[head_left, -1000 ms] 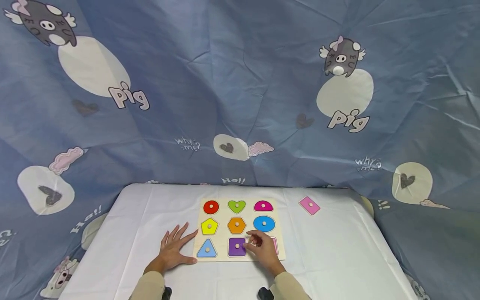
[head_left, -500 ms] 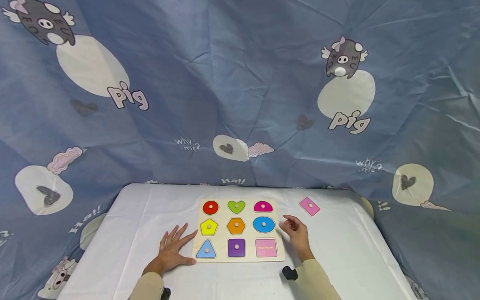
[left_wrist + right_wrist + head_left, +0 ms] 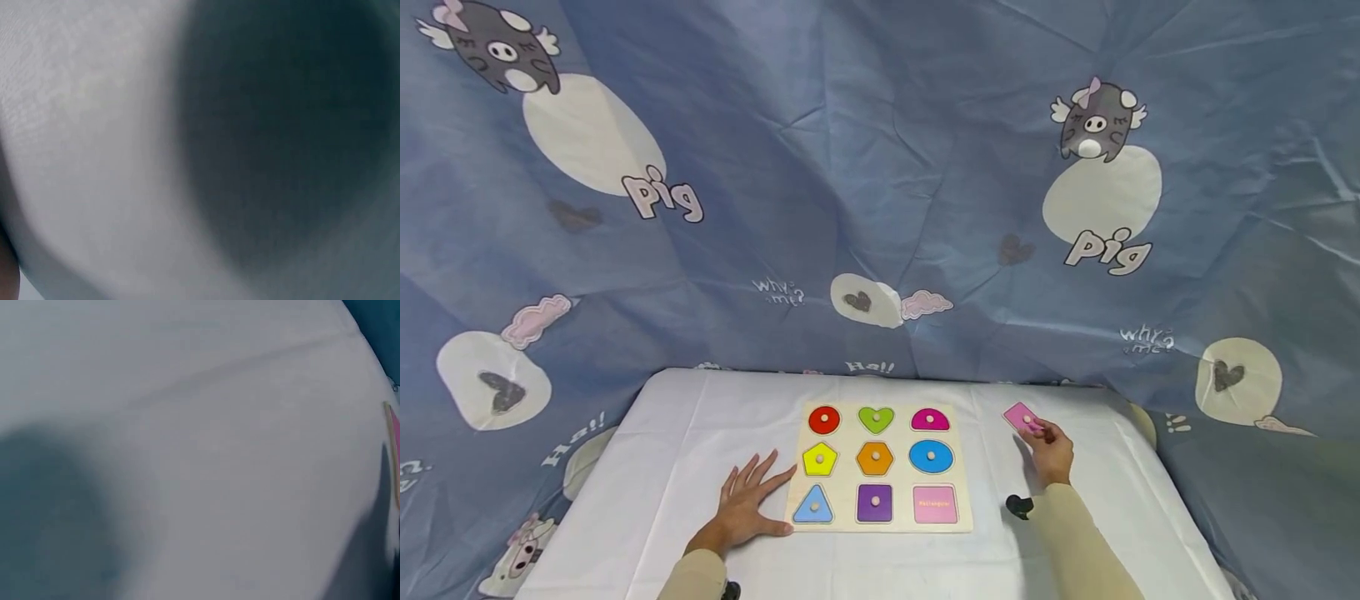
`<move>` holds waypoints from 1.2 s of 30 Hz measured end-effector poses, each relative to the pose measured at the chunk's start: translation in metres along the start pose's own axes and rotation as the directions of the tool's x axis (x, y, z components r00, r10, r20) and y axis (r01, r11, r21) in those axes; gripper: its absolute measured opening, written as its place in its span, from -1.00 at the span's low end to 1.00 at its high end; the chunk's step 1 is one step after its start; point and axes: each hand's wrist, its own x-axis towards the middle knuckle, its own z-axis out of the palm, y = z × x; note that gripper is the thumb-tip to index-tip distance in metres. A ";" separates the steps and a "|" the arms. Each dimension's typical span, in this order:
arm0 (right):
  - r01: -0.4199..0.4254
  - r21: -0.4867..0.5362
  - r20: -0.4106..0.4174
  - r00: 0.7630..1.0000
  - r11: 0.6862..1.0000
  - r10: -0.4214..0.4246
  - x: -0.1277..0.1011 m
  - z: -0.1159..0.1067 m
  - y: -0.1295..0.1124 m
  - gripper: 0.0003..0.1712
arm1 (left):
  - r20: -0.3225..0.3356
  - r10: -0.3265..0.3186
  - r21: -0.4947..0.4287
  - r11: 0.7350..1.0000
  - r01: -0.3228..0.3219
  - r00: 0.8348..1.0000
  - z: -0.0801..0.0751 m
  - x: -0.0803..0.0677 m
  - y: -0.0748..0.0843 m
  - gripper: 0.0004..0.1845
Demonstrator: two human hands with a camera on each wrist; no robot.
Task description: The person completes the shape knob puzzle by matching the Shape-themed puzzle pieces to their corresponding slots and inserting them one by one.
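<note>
A pale wooden shape puzzle board (image 3: pixel 844 417) lies on the white cloth, bearing several coloured knobbed shapes. Its lower right recess (image 3: pixel 936 505) is bare, pink and lettered. My left hand (image 3: pixel 741 510) lies flat at the board's left side, fingers spread, thumb and index tips at its edge. To the board's right, my right hand (image 3: pixel 1051 454) pinches a pink rectangular puzzle piece (image 3: pixel 1019 414) near its right end; the fingers partly cover it. That piece (image 3: pixel 397 440) shows edge-on at the right border of the right wrist view. Only blurred cloth and a dark patch fill the left wrist view.
The white-covered table (image 3: pixel 730 417) ends at the back against a blue printed curtain (image 3: pixel 880 208). On the board, the purple square (image 3: pixel 876 503) and the blue oval (image 3: pixel 931 456) sit beside the bare recess.
My right hand has left the board's lower right corner, uncovering the pink recess, and moved right and away to take hold of the pink rectangle. My left hand has stayed put.
</note>
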 end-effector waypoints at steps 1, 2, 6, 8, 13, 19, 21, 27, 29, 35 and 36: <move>-0.010 -0.015 -0.004 1.000 1.000 0.009 0.002 0.000 -0.001 -0.60 | 0.000 -0.001 0.003 1.000 0.001 1.000 0.000 0.000 0.000 0.06; -0.017 -0.026 -0.008 1.000 1.000 0.016 0.004 0.000 -0.002 -0.61 | 0.000 -0.001 0.005 1.000 0.001 1.000 0.000 0.000 -0.001 0.06; -0.053 -0.076 -0.016 0.999 0.996 0.052 0.013 0.002 -0.005 -0.61 | -0.002 -0.012 0.008 1.000 0.012 1.000 0.000 -0.001 0.001 0.05; -0.059 -0.114 0.000 0.998 0.992 0.059 0.016 0.003 -0.006 -0.60 | -0.004 -0.012 0.010 1.000 0.012 1.000 0.000 -0.001 0.002 0.05; -0.068 -0.214 0.038 0.996 0.975 0.078 0.025 0.005 -0.005 -0.59 | -0.018 -0.005 0.011 1.000 0.005 1.000 0.002 0.001 0.003 0.04; -0.118 -0.235 0.003 0.993 0.965 0.122 0.027 0.009 -0.005 -0.67 | -0.016 -0.007 0.008 1.000 0.007 1.000 0.001 0.001 0.001 0.05; -0.111 -0.232 -0.009 0.994 0.966 0.112 0.025 0.011 -0.007 -0.70 | -0.016 -0.010 0.008 1.000 0.010 1.000 0.000 0.001 0.001 0.04; -0.091 -0.249 -0.017 0.996 0.964 0.090 0.021 0.010 -0.006 -0.73 | -0.010 -0.004 0.016 1.000 0.005 1.000 -0.002 0.000 0.003 0.04; -0.082 -0.255 -0.007 0.997 0.964 0.083 0.021 0.010 -0.003 -0.73 | -0.006 -0.005 0.012 1.000 0.005 1.000 -0.003 -0.001 0.003 0.04; -0.022 -0.268 0.032 0.999 0.963 0.031 0.016 0.009 0.003 -0.73 | 0.001 0.003 0.013 1.000 -0.003 1.000 -0.004 -0.003 0.004 0.05; -0.014 -0.269 0.039 0.999 0.963 0.026 0.014 0.009 0.003 -0.72 | 0.003 0.004 0.011 1.000 -0.004 1.000 -0.004 -0.003 0.004 0.05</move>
